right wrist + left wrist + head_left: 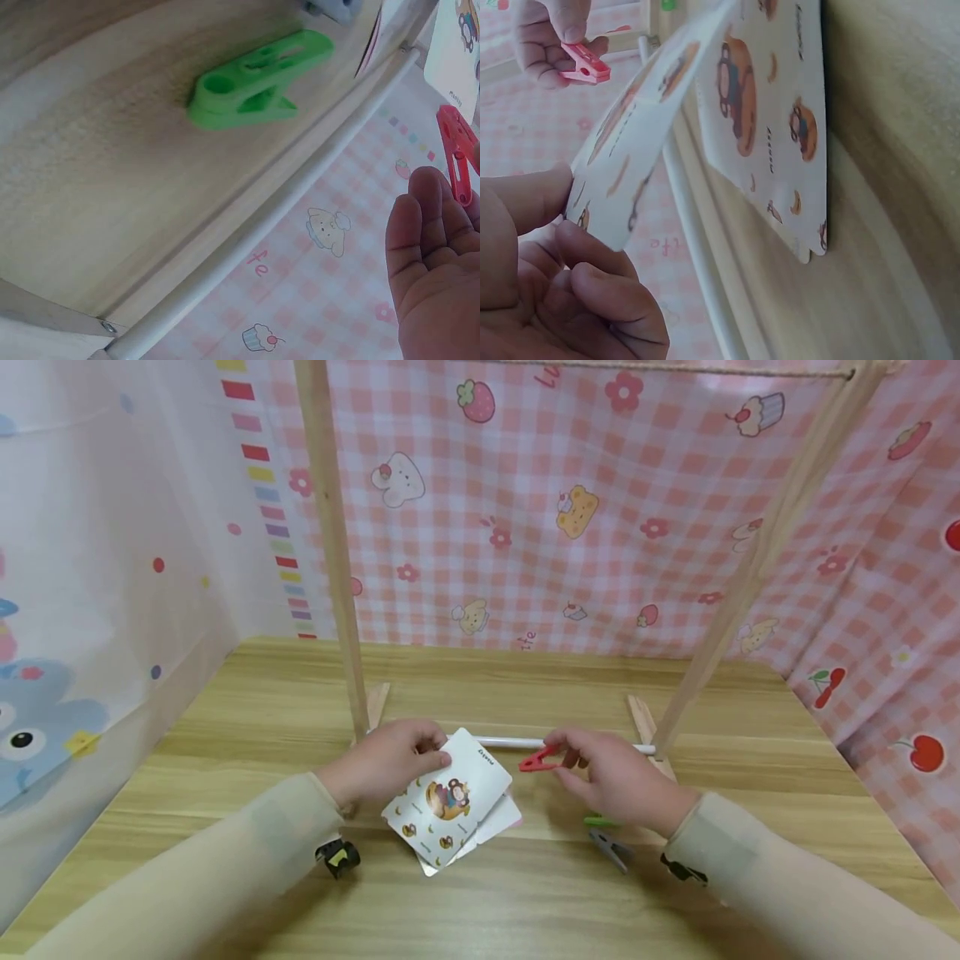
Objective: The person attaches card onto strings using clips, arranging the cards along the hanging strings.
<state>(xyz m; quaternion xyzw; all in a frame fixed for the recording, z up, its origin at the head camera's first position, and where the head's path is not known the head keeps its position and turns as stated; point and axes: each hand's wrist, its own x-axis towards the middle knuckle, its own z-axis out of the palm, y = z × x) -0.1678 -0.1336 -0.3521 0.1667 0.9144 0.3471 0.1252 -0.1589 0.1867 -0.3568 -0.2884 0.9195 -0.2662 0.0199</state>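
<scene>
My left hand (397,762) pinches the upper left edge of a white card (472,770) printed with a monkey on bananas. In the left wrist view the card bends slightly between thumb and fingers. Under it, partly covered, more cards (498,821) lie on the table. To the right, my right hand (618,774) holds a red clothespin (536,762), its tip pointing toward the card and apart from it. A green clothespin (255,82) lies on the table below the right hand, mostly hidden in the head view. Beside it is a grey clothespin (611,849).
A wooden frame with a left post (333,543) and a right post (772,543) stands on the table (517,910). A cord (660,368) runs across its top, and a white rod (510,742) joins the bases behind the hands. A checked curtain (517,585) hangs behind.
</scene>
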